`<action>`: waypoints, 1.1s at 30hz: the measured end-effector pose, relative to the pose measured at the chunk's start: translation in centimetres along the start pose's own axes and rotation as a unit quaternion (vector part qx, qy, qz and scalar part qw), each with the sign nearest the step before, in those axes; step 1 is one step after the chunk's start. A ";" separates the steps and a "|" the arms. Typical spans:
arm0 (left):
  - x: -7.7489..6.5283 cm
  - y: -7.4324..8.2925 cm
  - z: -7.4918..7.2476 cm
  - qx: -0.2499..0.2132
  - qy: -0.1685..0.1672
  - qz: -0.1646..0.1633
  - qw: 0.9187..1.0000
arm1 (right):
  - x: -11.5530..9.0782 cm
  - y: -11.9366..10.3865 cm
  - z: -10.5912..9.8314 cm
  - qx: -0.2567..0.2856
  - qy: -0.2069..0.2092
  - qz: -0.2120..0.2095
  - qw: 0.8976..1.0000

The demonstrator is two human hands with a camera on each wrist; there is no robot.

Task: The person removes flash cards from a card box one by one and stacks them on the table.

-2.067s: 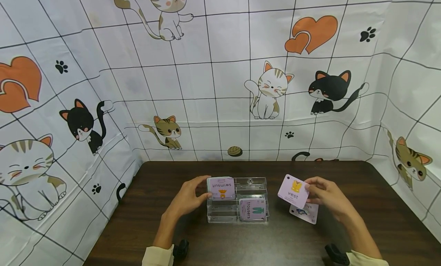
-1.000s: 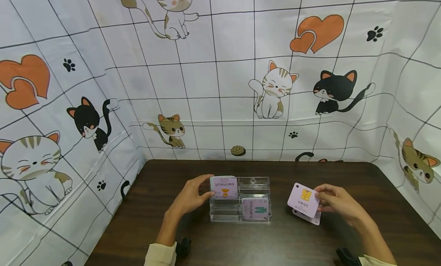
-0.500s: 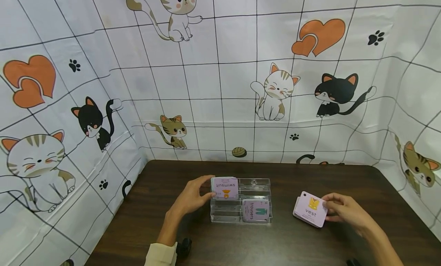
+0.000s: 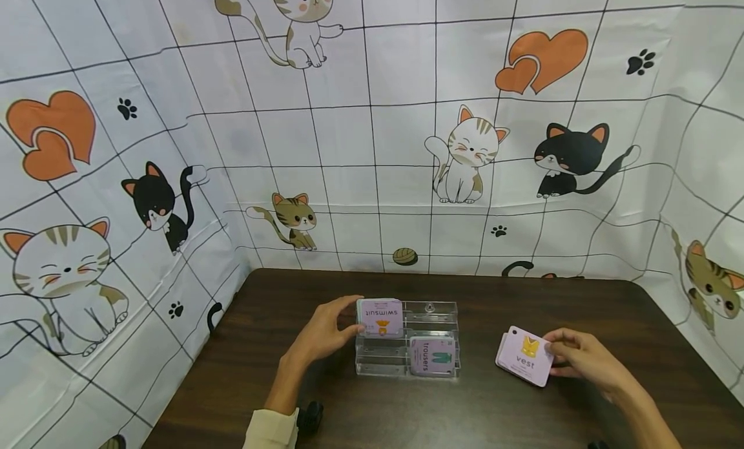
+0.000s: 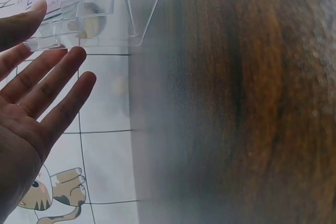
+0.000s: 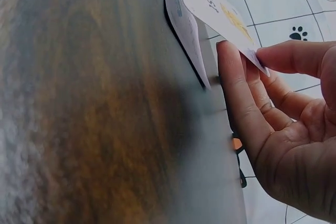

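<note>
— Clear card rack (image 4: 382,366)?
— Swimsuit card (image 4: 380,318) at ten o'clock, trousers card (image 4: 433,356) at four. Left hand (image 4: 321,333) spread, touching nine o'clock edge.
— Right hand (image 4: 587,358)?
— Pinching vest card (image 4: 525,356), rack's three o'clock.

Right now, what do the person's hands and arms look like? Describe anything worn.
The left hand and right hand wear no gloves. A pale yellow sleeve covers part of the left arm, with a black device beside its cuff. No right sleeve shows, only a small black piece beside the right arm.
</note>
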State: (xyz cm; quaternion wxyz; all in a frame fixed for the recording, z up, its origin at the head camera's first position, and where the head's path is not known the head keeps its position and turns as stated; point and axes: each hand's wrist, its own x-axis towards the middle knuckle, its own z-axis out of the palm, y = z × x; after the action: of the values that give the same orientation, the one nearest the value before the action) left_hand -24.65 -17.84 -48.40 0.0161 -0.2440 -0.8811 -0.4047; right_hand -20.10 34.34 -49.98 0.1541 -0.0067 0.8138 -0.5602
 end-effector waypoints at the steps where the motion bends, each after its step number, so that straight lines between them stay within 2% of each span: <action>1: 0.0 0.0 0.0 -0.002 0.000 -0.001 1.000 | 0.0 0.0 0.0 0.000 0.001 0.001 1.000; 21: 0.0 0.0 0.0 0.007 0.002 0.003 1.000 | 0.6 0.3 0.5 -0.016 0.009 0.004 1.000; 27: -0.1 0.0 0.1 0.006 0.003 -0.001 1.000 | 0.7 0.0 1.0 -0.087 0.053 -0.011 0.995; 33: 0.0 -0.2 0.1 0.004 -0.001 0.001 1.000 | 0.7 -0.3 1.2 -0.177 0.092 -0.034 0.979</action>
State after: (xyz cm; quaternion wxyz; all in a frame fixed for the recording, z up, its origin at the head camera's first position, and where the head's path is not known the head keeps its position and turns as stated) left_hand -24.68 -17.88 -48.58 0.0166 -0.2455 -0.8824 -0.4010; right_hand -20.47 32.96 -50.24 0.0559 -0.0101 0.9101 -0.4105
